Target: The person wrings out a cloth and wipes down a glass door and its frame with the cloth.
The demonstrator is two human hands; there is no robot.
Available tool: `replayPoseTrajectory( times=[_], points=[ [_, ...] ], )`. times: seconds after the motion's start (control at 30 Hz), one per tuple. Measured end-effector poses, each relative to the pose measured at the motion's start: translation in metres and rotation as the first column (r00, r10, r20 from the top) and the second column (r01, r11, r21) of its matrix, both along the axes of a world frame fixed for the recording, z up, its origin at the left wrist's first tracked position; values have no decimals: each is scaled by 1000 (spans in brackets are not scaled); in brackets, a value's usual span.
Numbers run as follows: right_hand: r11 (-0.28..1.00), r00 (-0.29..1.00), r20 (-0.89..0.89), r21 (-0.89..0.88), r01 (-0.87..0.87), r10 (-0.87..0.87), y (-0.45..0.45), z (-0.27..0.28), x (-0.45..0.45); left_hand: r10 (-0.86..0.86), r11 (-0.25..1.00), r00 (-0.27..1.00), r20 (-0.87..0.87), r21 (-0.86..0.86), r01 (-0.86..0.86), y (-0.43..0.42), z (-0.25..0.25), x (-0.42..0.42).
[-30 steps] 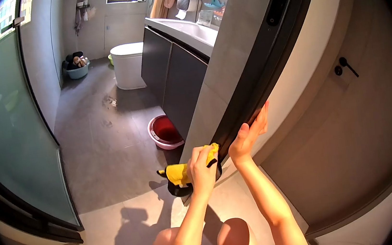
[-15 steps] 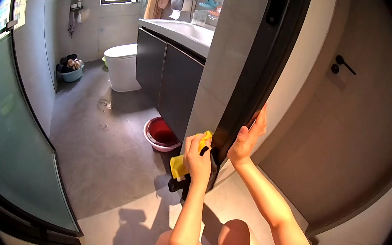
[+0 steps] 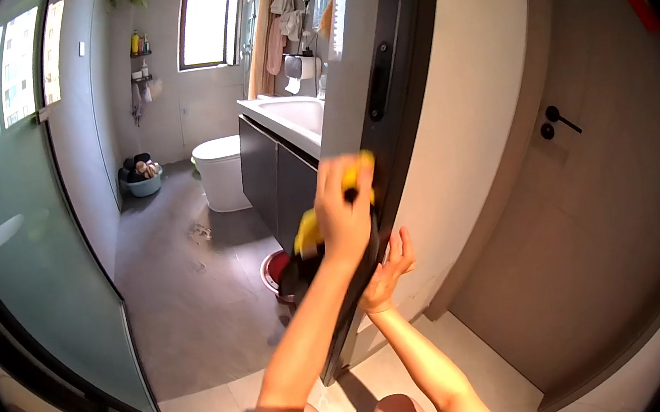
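My left hand (image 3: pixel 345 208) grips a yellow and black cloth (image 3: pixel 308 231) and presses it against the inner edge of the dark door frame (image 3: pixel 404 67). The cloth hangs down from the fingers, its lower black part in front of the basin on the floor. Lower and to the right, my right hand (image 3: pixel 388 279) rests against the frame's outer side with fingers apart and nothing held. Motion blurs my left hand and the cloth a little.
Beyond the frame are a dark vanity (image 3: pixel 265 169) with a white sink, a toilet (image 3: pixel 220 174), a red and pink basin (image 3: pixel 272 271) and a blue tub (image 3: pixel 145 185). A glass door (image 3: pixel 22 217) stands left, a closed brown door (image 3: pixel 577 227) right.
My left hand has moved up along the frame with the cloth. My right hand now sits lower relative to it. The view has tilted upward, showing more of the window and shelves.
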State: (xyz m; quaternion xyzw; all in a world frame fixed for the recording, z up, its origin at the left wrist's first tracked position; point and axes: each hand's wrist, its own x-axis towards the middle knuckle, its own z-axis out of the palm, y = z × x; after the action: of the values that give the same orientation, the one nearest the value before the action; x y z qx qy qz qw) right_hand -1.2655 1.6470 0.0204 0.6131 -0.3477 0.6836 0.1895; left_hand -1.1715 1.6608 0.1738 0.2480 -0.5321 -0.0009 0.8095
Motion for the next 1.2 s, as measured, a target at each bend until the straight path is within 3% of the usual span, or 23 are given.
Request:
replayPoseTrajectory(
  times=[0.1,0.2,0.27,0.33,0.53,0.6,0.67,0.73,0.77,0.8,0.87,0.93,1.03,1.07,1.2],
  points=[
    [999,999,-51,31,8,-7,3,8,0,35,996,999,-26,-78,-37,-6,88,1],
    [999,999,-41,37,-4,5,6,8,0,20,993,999,-25,-117,-23,-8,83,0],
    [999,999,-43,29,-26,28,1,8,1,80,983,997,-3,-167,-80,-10,43,-2],
    [997,996,-48,30,-69,70,3,7,-1,44,994,999,-25,-97,-46,-7,-11,-2],
    [996,995,-33,-5,-91,91,-2,10,-1,111,904,989,-98,424,-60,14,-223,-10],
    [997,995,-47,0,-82,82,0,7,-2,149,857,970,-190,514,-31,23,-250,-19],
    [996,995,-41,14,-88,89,2,6,-1,104,843,960,-261,535,54,18,-231,-19],
    [996,995,-47,16,-90,91,-1,10,-2,21,904,959,-284,414,103,8,-183,-15],
    [996,996,-33,-4,-85,85,-3,9,-1,32,939,984,-174,343,30,8,-142,-10],
    [997,997,-21,-15,-80,80,-2,7,-1,-2,937,988,-154,345,55,7,-111,-5],
    [995,994,-42,29,-98,99,1,8,-4,-39,981,997,-72,187,52,6,-51,1],
    [993,993,-27,11,-115,115,4,11,-2,3,986,999,-39,164,4,5,-29,2],
    [976,975,35,15,-218,217,3,10,4,150,988,988,30,14,-151,2,-66,0],
    [959,956,84,-8,-283,283,0,8,5,132,990,991,16,54,-133,2,-91,-1],
    [958,960,49,65,-278,275,1,6,-1,132,948,991,-25,296,-119,7,-223,-4]
  ],
)
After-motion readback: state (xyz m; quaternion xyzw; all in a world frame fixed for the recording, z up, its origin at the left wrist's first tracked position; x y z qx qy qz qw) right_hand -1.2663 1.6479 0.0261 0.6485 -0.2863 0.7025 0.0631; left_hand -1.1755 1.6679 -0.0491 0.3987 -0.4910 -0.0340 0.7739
